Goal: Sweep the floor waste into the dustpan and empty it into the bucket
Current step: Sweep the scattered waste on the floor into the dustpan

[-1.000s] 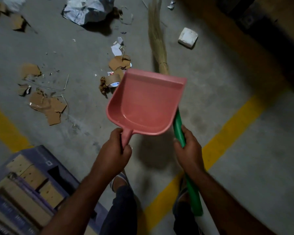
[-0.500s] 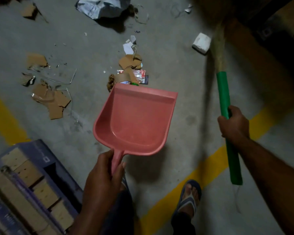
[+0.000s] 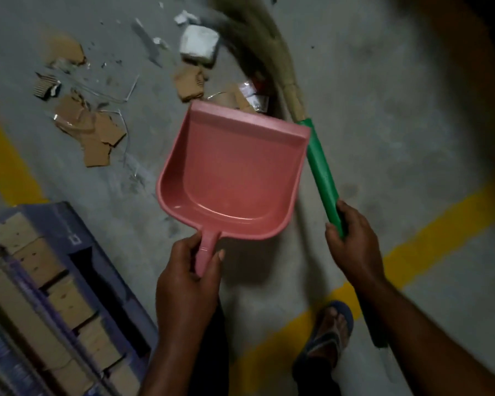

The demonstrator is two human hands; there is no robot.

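Note:
My left hand point(image 3: 187, 278) grips the short handle of a pink dustpan point(image 3: 235, 170), held above the grey floor with its mouth pointing away from me; the pan holds nothing. My right hand point(image 3: 352, 241) grips the green handle of a broom point(image 3: 322, 170). The broom's straw bristles point(image 3: 257, 38) are blurred and reach the floor beyond the pan's far right corner. Waste lies just past the pan's lip: cardboard scraps point(image 3: 189, 81), foil wrappers point(image 3: 255, 94) and a white block point(image 3: 199, 44). No bucket is in view.
More torn cardboard point(image 3: 93, 130) and thin wire bits lie at the left. A blue crate of stacked boxes point(image 3: 40, 295) fills the lower left. Yellow floor lines point(image 3: 429, 235) cross at right and left. My sandalled foot point(image 3: 325, 335) stands on the yellow line.
The broom has swung from the right back toward the dustpan, its bristles sweeping the white block and wrappers closer to the pan's lip. The view has dropped nearer the floor.

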